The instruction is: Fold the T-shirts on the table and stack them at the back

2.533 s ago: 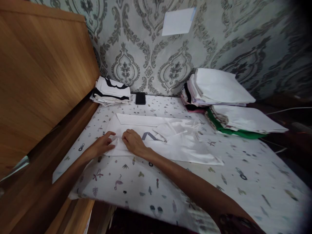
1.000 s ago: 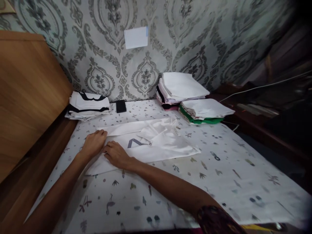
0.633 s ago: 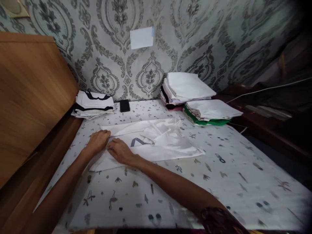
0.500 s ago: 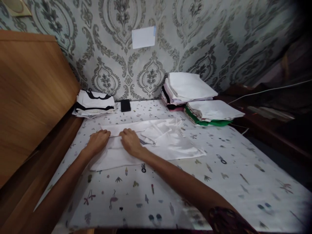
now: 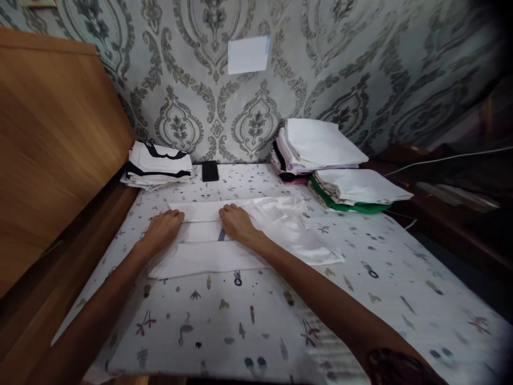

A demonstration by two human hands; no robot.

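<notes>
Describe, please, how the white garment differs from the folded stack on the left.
The white garment lies long and low, rumpled at one end; the folded stack is compact and layered. The garment shows thin dark stripes; the stack, broad black bands. Both are mostly white.

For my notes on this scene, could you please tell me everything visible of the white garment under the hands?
The white garment looks thin and smooth. It lies flat on the patterned sheet, long edges turned inward as near and far strips; between them, dark stripes show, partly hidden by the right hand. Its left part looks neat, the right end rumpled. The left hand touches the far strip's left end; the right one rests farther along.
</notes>
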